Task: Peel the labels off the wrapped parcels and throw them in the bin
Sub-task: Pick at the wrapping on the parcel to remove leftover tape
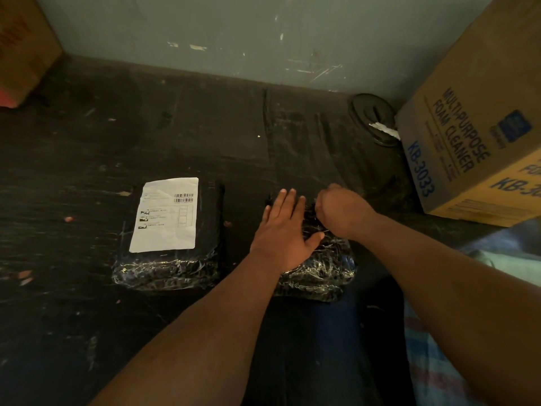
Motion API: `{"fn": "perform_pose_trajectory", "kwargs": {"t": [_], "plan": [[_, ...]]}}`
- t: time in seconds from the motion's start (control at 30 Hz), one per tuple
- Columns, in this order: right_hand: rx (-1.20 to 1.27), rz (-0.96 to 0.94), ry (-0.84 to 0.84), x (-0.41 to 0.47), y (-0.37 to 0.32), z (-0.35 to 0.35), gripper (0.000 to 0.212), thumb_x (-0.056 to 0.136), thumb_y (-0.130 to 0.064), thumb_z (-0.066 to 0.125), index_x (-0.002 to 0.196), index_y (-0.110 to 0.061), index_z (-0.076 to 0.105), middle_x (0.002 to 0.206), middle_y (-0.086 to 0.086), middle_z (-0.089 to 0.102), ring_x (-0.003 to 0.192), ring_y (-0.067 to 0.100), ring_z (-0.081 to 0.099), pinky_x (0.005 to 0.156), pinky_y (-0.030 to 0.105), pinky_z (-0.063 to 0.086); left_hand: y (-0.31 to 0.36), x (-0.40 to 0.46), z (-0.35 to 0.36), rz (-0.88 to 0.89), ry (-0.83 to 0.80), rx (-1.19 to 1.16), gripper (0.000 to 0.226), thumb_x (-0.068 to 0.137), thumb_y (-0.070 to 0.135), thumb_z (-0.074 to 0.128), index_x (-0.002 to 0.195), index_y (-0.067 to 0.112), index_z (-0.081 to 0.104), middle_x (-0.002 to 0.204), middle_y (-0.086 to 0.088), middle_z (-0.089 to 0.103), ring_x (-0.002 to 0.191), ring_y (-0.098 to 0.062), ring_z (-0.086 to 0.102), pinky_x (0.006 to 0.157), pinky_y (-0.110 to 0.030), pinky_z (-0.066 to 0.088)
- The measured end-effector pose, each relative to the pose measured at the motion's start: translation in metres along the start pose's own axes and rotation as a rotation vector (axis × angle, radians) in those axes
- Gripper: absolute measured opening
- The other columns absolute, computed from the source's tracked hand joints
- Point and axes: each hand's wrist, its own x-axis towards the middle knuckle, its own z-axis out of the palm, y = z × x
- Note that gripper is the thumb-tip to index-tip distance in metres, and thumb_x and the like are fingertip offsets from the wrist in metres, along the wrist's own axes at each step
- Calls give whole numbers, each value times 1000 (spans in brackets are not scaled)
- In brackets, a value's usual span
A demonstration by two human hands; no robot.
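Two parcels wrapped in shiny black plastic lie on the dark table. The left parcel carries a white label with a barcode, flat on its top. My left hand lies flat, fingers spread, on the right parcel. My right hand is curled at that parcel's far edge, fingers pinched together against the wrap. What it pinches is hidden by the fist. No label shows on the right parcel. A small black bin stands at the back right with white paper sticking out of it.
A large cardboard box printed "Multipurpose Foam Cleaner" stands at the right, touching the bin. Another cardboard box sits at the back left corner. A grey wall closes the back. Checked cloth lies at the lower right.
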Motion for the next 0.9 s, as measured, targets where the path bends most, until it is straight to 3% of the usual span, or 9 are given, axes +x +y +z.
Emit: {"fn": "perform_pose_trajectory", "kwargs": {"t": [0.2,0.33,0.5,0.7,0.9], "plan": [[138,63,-2,3,10,-2,20,96,-14,49,101,-10,68,102,8,67,97,21,61,77,27,44,-1,0,1,9,8,12,89,98,68,39,164,19,3,171,-2,-10,155,-17,-19,124,-45,-5],[130,29,-32,3,15,0,13,92,-23,57,95,-19,69,101,3,66,92,16,61,79,27,46,-1,0,2,6,3,13,89,99,68,38,164,19,3,171,-1,-11,155,-17,-20,124,-46,-5],[-8,-22,3,-2,3,-2,22,97,-22,51,104,-9,67,104,10,63,96,22,58,85,33,49,-1,0,1,-3,-8,9,89,99,66,39,164,20,2,171,-1,-13,154,-17,-21,124,-46,-6],[-55,6,9,4,0,6,21,91,-26,56,101,-9,64,103,15,59,91,29,61,76,36,48,0,1,1,0,3,-2,89,99,66,40,164,19,3,171,-2,-12,155,-17,-20,126,-46,-5],[-16,14,40,3,4,7,21,95,-25,51,97,-9,63,99,11,60,87,24,61,74,34,48,0,0,1,3,2,5,89,99,67,39,164,19,3,171,-2,-12,155,-16,-20,124,-45,-6]]}}
